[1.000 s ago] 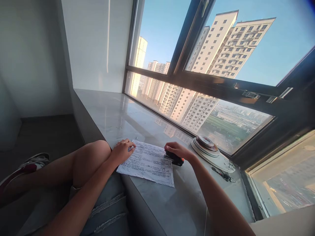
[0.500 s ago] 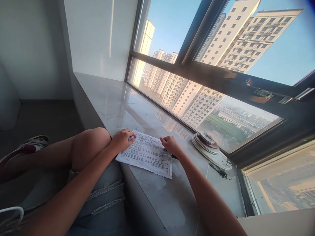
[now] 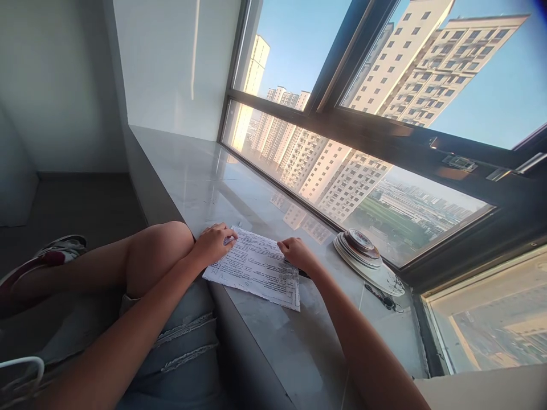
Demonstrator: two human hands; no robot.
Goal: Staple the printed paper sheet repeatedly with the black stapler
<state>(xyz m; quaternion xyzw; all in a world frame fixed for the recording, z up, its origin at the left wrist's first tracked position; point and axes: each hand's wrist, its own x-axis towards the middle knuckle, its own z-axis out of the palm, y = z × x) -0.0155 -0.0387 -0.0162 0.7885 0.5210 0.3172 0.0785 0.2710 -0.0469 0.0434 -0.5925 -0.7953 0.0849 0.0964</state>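
We look down at our two bare hands on a smooth, grey, glossy surface (image 3: 307,341) beside a window. Between them lies a printed paper (image 3: 256,267), to the right of our left hand (image 3: 215,244) and running partly under our right hand (image 3: 296,254). Its near left corner reaches the edge of the surface, perhaps slightly past it.

Our left hand rests on the paper's left edge, fingers bent and together; we cannot tell whether the thumb pinches the paper or only presses it. Our right hand is curled into a loose fist above the paper's right edge. A dark object (image 3: 304,275) peeks out beneath its wrist, mostly hidden, so we cannot say whether the fingers grip it or bear down on it.

The paper should be very light and limp, easy to crease or tear; its edge nearest us looks a little ragged. We cannot tell whether it is one sheet or several. On this polished surface it would probably slide, so a flat palm near the left edge should steady it, and a gentle pinch at the bare near right corner, below our right hand, should lift it. The dark object looks stiffer and is likely best held around its body.

Beyond our right wrist stands a stack of plate-like discs (image 3: 359,256), with a small dark item with a ring (image 3: 387,301) just beside it.
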